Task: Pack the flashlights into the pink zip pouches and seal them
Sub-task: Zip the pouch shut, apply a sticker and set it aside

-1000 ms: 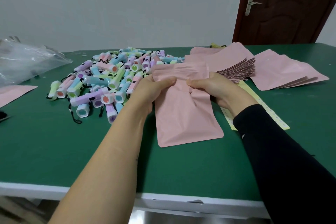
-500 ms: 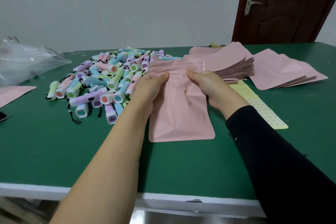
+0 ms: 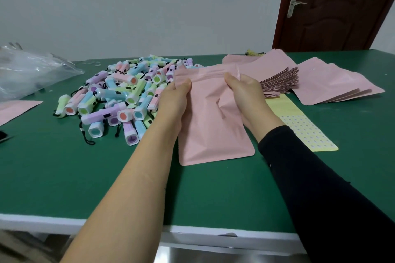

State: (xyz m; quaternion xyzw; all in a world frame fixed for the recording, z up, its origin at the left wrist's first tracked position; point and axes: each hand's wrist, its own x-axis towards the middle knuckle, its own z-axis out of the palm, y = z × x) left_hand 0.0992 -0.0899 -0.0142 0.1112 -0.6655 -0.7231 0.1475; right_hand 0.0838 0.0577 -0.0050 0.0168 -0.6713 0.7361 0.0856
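— Left hand (image 3: 174, 100), where is it?

— Centre of the frame, bare forearm, thumb and fingers pinched on the left end of the zip strip of a flat pink zip pouch (image 3: 210, 126). The right hand (image 3: 245, 94), in a black sleeve, is clamped on the other end of the same strip, with its thumb on top.

— So the pouch is off the table?

— Its top is lifted between the two hands; its lower edge lies on the green tabletop (image 3: 64, 177), just below the middle of the frame. The front is creased near the right hand. I cannot tell whether the zip is pressed closed, nor whether anything is inside.

— And the flashlights?

— A loose pile of small pastel plastic flashlights (image 3: 119, 100) with black wrist cords sits left of centre, touching the back of the left hand. Pink, blue, green and purple bodies, white square heads.

— More pouches?

— A fanned stack of pink empty pouches (image 3: 280, 82) just behind the right hand, and a few flat pink pouches (image 3: 333, 87) further toward the right edge. A pale yellow sheet of small dots (image 3: 299, 126) lies beside the right wrist, partly under the stack. At the left edge there is a crumpled clear plastic bag (image 3: 27, 74), with a corner of another pink pouch (image 3: 15, 110) under it.

— Background?

— Grey wall, and a dark brown wooden door (image 3: 342, 6) with a metal handle in the upper right.
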